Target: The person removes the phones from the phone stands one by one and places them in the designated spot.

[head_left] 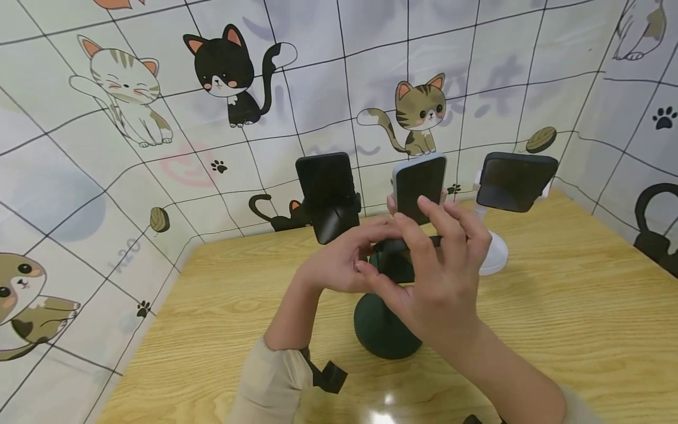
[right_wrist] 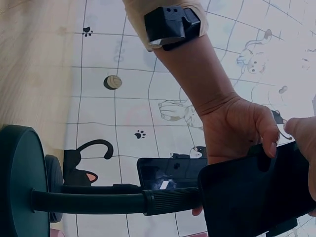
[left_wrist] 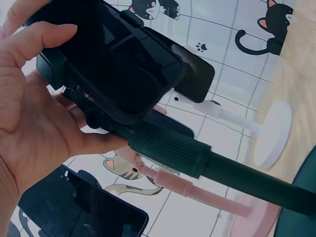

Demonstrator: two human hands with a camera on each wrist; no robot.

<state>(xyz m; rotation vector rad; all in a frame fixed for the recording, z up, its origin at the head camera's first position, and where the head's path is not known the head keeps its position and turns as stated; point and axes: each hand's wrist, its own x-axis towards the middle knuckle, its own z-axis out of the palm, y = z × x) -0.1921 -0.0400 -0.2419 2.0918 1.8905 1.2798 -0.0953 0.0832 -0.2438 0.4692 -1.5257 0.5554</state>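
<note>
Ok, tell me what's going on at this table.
A person has both hands around a phone mounted on a dark green stand. The left hand grips the phone near its holder; the right hand curves close to it, its exact hold unclear. Behind are three more phones, on a black stand, a pink stand and a white stand.

2 beige sleeves, boxy black wrist camera.

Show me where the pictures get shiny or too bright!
Head view: white glare on the table near the bottom edge; left wrist view: faint reflections on the front phone; right wrist view: the wall washes out almost white at upper right, and a white glint sits on the rear phone.
</note>
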